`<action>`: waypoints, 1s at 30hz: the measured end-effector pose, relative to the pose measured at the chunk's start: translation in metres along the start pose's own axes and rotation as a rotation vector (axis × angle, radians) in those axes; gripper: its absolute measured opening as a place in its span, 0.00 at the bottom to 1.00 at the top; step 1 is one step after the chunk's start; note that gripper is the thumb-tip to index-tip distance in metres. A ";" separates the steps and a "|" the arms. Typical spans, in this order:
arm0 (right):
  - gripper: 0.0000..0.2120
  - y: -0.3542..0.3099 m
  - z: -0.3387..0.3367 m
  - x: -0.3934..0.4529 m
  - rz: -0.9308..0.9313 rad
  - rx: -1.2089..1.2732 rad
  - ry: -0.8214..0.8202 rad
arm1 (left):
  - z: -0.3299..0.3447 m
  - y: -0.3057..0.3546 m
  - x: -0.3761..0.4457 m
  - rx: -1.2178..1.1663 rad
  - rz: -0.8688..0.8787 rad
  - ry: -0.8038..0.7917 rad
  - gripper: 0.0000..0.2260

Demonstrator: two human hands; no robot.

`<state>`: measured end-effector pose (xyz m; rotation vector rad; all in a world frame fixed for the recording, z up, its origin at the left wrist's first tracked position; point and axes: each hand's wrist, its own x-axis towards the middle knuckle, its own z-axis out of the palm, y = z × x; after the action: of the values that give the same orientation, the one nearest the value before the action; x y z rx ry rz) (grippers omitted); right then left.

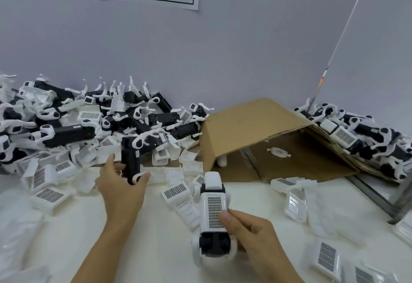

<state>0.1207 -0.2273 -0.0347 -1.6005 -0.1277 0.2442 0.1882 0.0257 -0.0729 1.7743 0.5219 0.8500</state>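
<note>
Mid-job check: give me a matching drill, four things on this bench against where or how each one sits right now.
Things:
1. black part
2. white-covered unit
3. cardboard box
4. small white piece

Places or states:
a. lying inside the box
b. gripped by the right hand
c. tipped on its side, open
d. held by the left hand

Pairs: 1-d, 2-b, 3-c, 4-a.
</note>
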 end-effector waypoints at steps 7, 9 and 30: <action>0.26 -0.031 -0.020 -0.011 -0.009 -0.085 0.408 | -0.003 0.013 -0.018 -0.019 0.213 0.094 0.28; 0.26 -0.049 -0.036 -0.017 -0.032 -0.066 0.460 | -0.004 0.022 -0.020 -0.114 0.308 0.118 0.29; 0.44 -0.063 -0.050 0.004 -0.190 -0.253 -0.114 | -0.048 0.087 -0.068 -0.523 0.269 -0.735 0.40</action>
<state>0.1402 -0.2718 0.0288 -1.8122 -0.4100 0.1758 0.1031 -0.0228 -0.0028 1.5291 -0.3965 0.3963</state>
